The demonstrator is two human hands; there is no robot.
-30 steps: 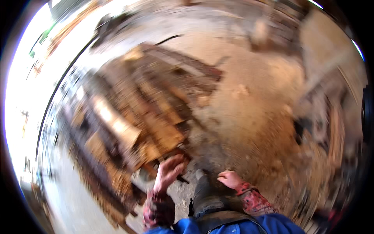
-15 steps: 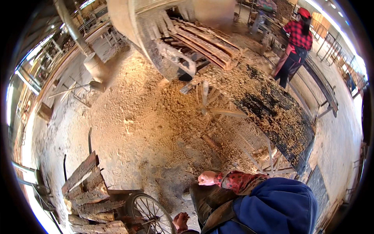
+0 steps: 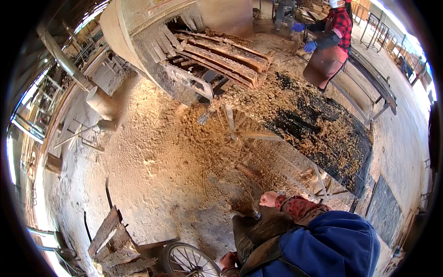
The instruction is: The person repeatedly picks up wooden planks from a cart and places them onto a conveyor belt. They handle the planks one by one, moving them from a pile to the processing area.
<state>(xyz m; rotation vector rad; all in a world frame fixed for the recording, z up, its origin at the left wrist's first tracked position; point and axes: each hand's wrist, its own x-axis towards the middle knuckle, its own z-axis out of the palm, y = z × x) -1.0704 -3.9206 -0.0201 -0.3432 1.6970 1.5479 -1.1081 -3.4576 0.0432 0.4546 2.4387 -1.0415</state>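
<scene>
My right hand is closed at the upper edge of the dark, worn apron. Whether it grips the cloth or something small cannot be made out. Low in the view, my left hand has its fingers curled beside the apron, close to a spoked cart wheel; what it holds, if anything, is hidden. Rough bark-edged boards lie on the cart to the left of that wheel.
A long table covered in wood chips runs along my right. Ahead, slatted boards stick out of a big machine. A co-worker in a checked shirt and blue gloves stands beyond the table. Sawdust covers the floor.
My view has turned slightly. My right hand appears farther right and a little higher, the left nearer the apron. The co-worker has turned around, with gloved hands now visible.
</scene>
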